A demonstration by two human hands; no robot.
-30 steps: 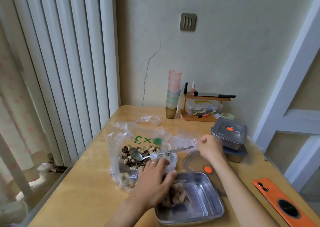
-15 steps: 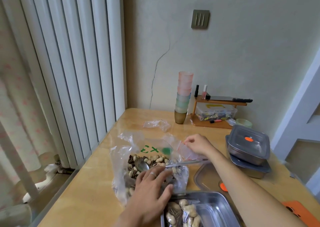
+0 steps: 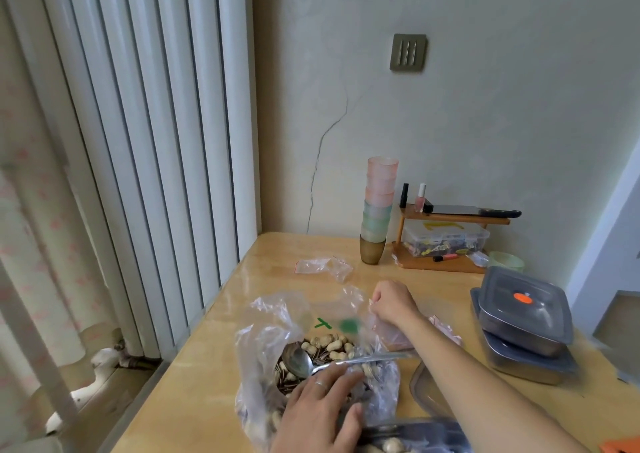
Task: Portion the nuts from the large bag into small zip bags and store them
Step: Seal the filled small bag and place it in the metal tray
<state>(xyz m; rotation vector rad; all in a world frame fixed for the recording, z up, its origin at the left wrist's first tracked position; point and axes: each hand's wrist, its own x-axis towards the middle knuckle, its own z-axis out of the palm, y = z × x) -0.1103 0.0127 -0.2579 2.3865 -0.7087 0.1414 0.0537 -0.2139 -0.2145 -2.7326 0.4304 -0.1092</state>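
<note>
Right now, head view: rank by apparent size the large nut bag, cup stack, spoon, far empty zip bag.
1. large nut bag: clearly largest.
2. cup stack and spoon: similar length, spoon nearer the camera, so unranked.
3. empty zip bag: smallest, though it lies farther away.

The left hand [image 3: 322,407] covers the large bag's [image 3: 263,341] near part and the nuts there. The right hand's [image 3: 393,303] fingertips hide behind its knuckles, pinching the blurred small zip bag [image 3: 389,335]. The right forearm [image 3: 467,366] hides the spoon's [image 3: 301,362] handle end and part of a lid [image 3: 420,388]. The bag's green print is unreadable. At 6 o'clock, the frame edge cuts the metal tray [image 3: 415,430].
</note>
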